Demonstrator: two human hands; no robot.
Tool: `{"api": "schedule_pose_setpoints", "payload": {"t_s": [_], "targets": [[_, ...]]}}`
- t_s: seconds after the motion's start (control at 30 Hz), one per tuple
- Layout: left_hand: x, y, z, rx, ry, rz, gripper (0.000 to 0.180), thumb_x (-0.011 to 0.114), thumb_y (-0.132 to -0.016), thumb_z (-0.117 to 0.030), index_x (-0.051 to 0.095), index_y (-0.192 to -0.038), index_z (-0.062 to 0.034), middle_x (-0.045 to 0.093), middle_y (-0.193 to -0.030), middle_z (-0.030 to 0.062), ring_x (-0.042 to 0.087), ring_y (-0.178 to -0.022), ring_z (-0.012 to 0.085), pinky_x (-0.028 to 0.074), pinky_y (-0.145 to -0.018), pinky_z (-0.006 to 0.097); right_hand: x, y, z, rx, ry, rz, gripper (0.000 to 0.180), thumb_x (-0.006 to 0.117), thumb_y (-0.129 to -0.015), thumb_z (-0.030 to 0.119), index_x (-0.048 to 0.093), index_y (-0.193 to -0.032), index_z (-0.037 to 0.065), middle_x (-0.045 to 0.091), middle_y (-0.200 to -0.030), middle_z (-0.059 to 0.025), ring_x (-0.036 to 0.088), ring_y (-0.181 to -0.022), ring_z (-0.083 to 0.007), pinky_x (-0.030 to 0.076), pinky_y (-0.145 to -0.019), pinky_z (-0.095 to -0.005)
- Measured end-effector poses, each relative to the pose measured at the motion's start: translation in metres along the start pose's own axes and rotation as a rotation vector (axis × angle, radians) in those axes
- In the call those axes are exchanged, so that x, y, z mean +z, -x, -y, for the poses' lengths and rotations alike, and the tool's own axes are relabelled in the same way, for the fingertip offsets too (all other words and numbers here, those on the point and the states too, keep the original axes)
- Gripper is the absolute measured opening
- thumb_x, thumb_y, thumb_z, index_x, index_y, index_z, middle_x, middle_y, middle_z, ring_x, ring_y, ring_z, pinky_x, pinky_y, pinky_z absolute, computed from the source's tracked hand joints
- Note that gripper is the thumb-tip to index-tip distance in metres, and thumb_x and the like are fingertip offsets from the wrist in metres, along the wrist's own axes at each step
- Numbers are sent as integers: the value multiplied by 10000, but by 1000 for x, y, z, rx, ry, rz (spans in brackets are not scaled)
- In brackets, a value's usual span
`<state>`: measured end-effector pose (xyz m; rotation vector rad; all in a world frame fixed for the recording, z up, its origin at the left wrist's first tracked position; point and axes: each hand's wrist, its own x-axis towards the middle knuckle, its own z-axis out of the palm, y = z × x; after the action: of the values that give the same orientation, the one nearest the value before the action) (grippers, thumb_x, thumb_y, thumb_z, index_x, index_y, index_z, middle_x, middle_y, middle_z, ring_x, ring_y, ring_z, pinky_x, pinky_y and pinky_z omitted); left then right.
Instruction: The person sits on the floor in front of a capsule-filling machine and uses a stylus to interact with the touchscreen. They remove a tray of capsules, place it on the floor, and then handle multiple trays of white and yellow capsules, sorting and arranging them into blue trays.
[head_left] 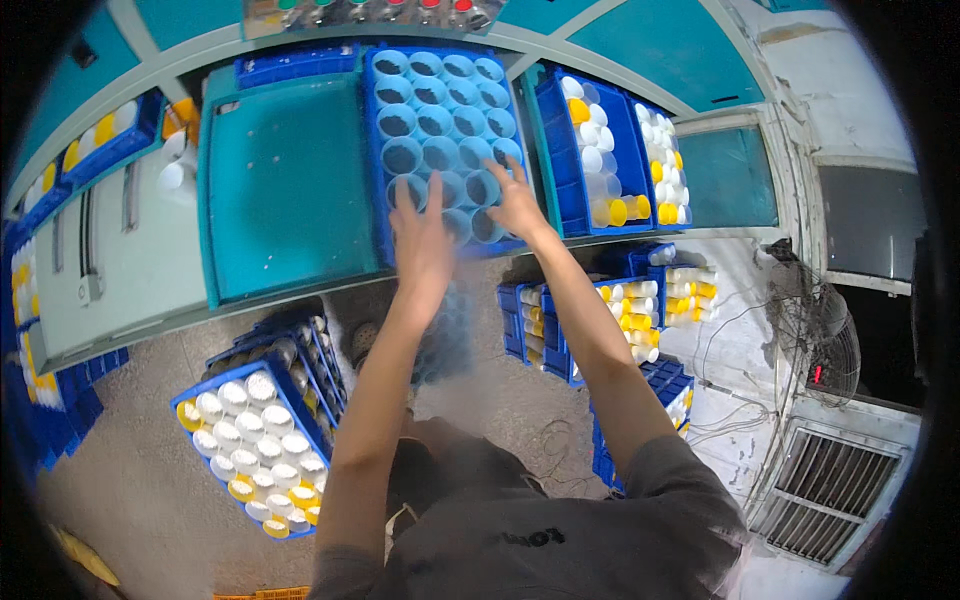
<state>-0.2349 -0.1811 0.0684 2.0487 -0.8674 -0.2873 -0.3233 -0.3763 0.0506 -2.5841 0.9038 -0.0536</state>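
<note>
A blue crate on the teal workbench holds rows of light-blue-looking, round open cups with dark contents or dark bottoms; which of these it is, I cannot tell. My left hand reaches over the crate's near left part. Its fingers are apart and a little blurred, over the rims of the nearest cups. At the near right side, my right hand has its fingers spread across cup rims by the crate's edge. Neither hand visibly lifts a cup.
Right of the crate stand blue crates of white and yellow cups. A teal panel lies to the left. On the floor are a crate of filled cups, stacked crates and a fan. Colored buttons line the far edge.
</note>
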Motion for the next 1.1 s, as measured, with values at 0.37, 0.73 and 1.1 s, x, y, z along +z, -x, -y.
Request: {"api": "schedule_pose_setpoints", "payload": {"t_s": [0.37, 0.73, 1.1], "targets": [[61, -57, -12, -219, -171, 90, 688, 615, -725, 181, 520, -1333, -129, 354, -1380, 293, 480, -1094, 551, 475, -877, 546, 2, -3, -6, 44, -161, -25, 766, 712, -647, -150, 565, -1310, 205, 378, -1480, -261, 529, -1230, -490, 509, -991, -507], [32, 212, -143, -66, -184, -18, 790, 588, -636, 242, 602, -1317, -158, 390, -1421, 256, 462, -1303, 491, 473, -986, 492, -76, 306, -5, 108, -274, -239, 810, 726, -621, -157, 563, -1341, 176, 390, -1479, -224, 439, -1329, -460, 451, -1045, -486], [333, 425, 151, -475, -257, 607, 755, 592, -694, 202, 542, -1356, -157, 322, -1467, 295, 419, -1231, 562, 422, -1015, 563, 320, 449, -221, 506, -324, 225, 663, 603, -749, -146, 545, -1326, 175, 396, -1480, -208, 486, -1245, -472, 552, -896, -529]]}}
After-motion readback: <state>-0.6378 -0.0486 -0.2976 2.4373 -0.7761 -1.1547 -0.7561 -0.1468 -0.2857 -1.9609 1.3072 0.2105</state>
